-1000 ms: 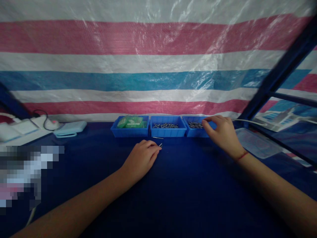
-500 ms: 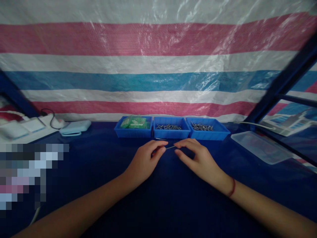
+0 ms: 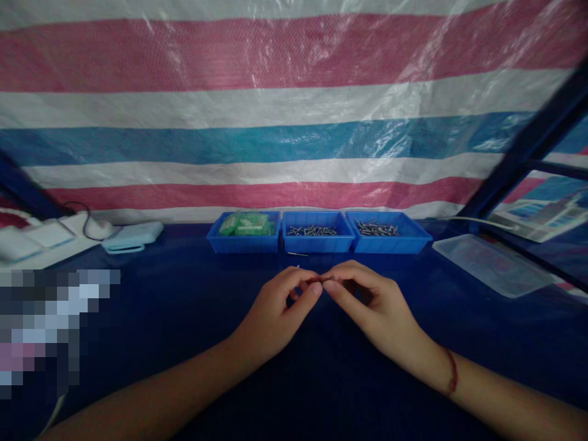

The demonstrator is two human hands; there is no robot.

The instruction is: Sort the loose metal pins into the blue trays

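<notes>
My left hand and my right hand meet at the fingertips over the dark blue table. Thumb and fingers of each hand are pinched together; what lies between them is mostly hidden by the fingers. A small light tip shows just behind my left index finger. Beyond the hands, a thin metal piece lies on the table in front of the middle blue bin. That bin holds many small metal pieces, as does the right blue bin. In the left blue bin are green packets.
A clear plastic lid lies at the right. At the left are a light blue case and a white power strip with plugs. Striped sheeting hangs behind the bins, between dark blue frame bars.
My hands have come together at the fingertips. The thin metal piece that showed between them is now mostly hidden. The view has tilted and shifted slightly.
</notes>
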